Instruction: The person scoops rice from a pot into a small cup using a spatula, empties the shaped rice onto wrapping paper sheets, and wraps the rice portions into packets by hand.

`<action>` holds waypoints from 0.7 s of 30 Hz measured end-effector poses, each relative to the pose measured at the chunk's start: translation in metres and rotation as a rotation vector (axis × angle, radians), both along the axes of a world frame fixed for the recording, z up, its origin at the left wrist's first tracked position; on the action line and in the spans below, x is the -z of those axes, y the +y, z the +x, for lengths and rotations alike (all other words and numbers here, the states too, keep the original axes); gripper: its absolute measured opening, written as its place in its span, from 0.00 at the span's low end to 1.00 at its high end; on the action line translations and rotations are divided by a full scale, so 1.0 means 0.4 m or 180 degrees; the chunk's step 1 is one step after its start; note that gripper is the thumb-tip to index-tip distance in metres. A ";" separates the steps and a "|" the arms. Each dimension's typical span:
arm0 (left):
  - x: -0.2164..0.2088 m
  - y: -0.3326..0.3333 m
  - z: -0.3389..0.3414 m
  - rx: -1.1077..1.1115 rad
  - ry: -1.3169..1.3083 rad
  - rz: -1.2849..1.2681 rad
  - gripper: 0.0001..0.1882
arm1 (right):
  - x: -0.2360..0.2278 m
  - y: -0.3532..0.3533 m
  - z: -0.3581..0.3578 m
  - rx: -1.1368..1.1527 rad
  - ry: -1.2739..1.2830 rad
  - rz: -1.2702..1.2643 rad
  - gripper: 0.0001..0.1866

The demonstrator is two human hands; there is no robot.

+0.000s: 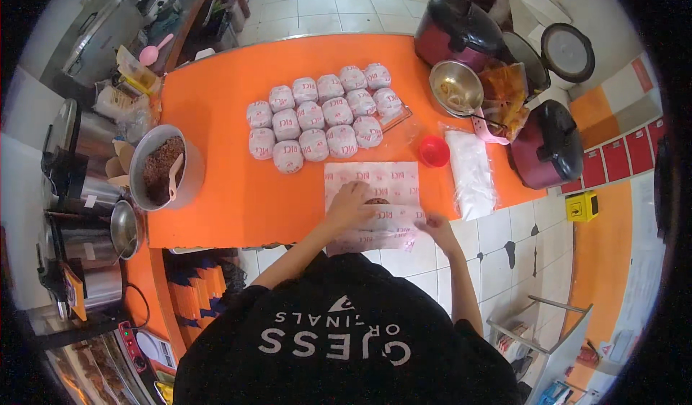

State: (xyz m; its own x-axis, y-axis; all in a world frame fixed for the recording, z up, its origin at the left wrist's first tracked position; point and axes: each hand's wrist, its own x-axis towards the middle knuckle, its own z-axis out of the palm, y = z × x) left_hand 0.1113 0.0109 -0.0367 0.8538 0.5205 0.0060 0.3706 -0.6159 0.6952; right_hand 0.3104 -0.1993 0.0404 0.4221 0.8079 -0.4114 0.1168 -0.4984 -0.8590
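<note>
A printed sheet of wrapping paper [396, 174] lies at the table's near edge, partly folded over a small brown mound of rice [377, 201]. My left hand [351, 205] is closed over the paper at the mound's left side, its fingers bent; its thumb is partly hidden. My right hand [437, 229] pinches the right edge of the folded paper. Beyond the sheet stand several wrapped rice portions [313, 145], set close together in rows. A red cup [434, 151] sits to the right of the sheet.
A stack of white sheets or bags [471, 174] lies on the orange table [223, 189] at right. Rice cookers [546, 144] and a metal bowl [456, 87] stand beyond it. At left, a grey pot [190, 179] holds brown rice and a pale scoop [175, 177].
</note>
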 end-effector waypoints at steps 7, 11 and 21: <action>-0.040 -0.006 0.013 0.0269 0.0001 0.0298 0.39 | 0.051 0.320 0.117 -0.0190 -0.1990 -0.0186 0.33; -0.143 -0.010 0.026 -0.0023 0.0046 0.0309 0.42 | 0.013 0.397 0.121 -0.1210 -0.2401 -0.0255 0.28; -0.267 0.001 -0.004 0.0600 -0.0129 0.2097 0.30 | -0.120 0.139 -0.035 -0.2919 -0.3398 0.0794 0.11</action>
State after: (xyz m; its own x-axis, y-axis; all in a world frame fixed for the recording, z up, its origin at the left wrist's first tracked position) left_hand 0.1096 0.0114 0.0701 0.9219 0.2398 0.3043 0.1972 -0.9665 0.1645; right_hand 0.2963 -0.1439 0.0885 -0.2685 0.9623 -0.0438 0.9445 0.2541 -0.2081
